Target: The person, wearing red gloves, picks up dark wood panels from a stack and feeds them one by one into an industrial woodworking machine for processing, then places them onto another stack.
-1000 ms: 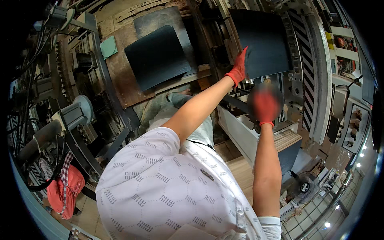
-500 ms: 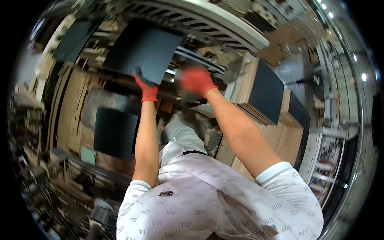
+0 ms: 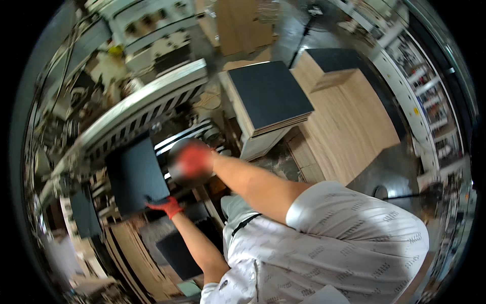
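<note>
A dark rectangular panel [image 3: 135, 177] lies on the machine at the left. My left hand [image 3: 166, 206], in a red glove with dark fingertips, is closed at the panel's near right corner. Part of its fingers blends into the dark surface. To the right of the panel, beside the machine's pale metal rails, is my right hand [image 3: 194, 161], also in a red glove. It is smeared, so its fingers and anything in them cannot be made out.
A stack of dark-topped boards [image 3: 271, 96] stands ahead to the right. Beyond it is a wood-grain surface [image 3: 349, 126]. A striped machine beam [image 3: 147, 109] runs along the far side. Another dark panel [image 3: 179, 253] lies low near my left forearm.
The view has swung to the right, so the machine and panel now appear farther left. My left hand remains at the panel's near right corner; my right hand is still beside the rails.
</note>
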Tool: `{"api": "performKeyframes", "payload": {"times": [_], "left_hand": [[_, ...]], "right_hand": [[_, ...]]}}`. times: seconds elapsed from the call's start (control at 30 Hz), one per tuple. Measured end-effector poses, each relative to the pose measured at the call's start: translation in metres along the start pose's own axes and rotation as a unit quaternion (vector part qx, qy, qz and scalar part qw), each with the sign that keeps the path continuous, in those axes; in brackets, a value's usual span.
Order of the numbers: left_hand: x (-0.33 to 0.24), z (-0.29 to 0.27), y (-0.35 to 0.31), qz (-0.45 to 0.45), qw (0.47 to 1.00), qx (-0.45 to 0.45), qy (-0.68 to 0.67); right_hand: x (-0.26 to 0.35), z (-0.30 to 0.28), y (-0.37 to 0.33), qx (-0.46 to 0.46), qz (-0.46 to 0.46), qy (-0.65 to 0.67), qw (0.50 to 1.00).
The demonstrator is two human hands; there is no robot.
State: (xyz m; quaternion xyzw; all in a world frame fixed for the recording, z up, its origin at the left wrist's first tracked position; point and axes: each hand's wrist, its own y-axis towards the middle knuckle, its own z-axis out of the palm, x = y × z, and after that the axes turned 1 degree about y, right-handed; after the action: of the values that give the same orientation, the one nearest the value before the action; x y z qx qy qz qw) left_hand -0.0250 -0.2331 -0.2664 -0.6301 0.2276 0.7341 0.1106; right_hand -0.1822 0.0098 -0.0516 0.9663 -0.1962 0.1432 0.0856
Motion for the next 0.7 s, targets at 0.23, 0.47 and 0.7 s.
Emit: {"api": "performKeyframes", "payload": {"times": [0.23, 0.47, 0.7], "left_hand": [[-0.015, 0.032, 0.000, 0.134, 0.981, -0.008, 0.140], [-0.004, 0.023, 0.016, 0.325, 0.910, 0.027, 0.255], [-0.022, -0.003, 0.017, 0.339, 0.902, 0.035, 0.266]], "right_hand": [[-0.011, -0.010, -0.012, 0.026, 0.001, -0.050, 0.998], [-0.010, -0.010, -0.007, 0.063, 0.016, -0.042, 0.997], [-0.001, 0.000, 0.003, -0.007, -0.026, -0.013, 1.000]]}}
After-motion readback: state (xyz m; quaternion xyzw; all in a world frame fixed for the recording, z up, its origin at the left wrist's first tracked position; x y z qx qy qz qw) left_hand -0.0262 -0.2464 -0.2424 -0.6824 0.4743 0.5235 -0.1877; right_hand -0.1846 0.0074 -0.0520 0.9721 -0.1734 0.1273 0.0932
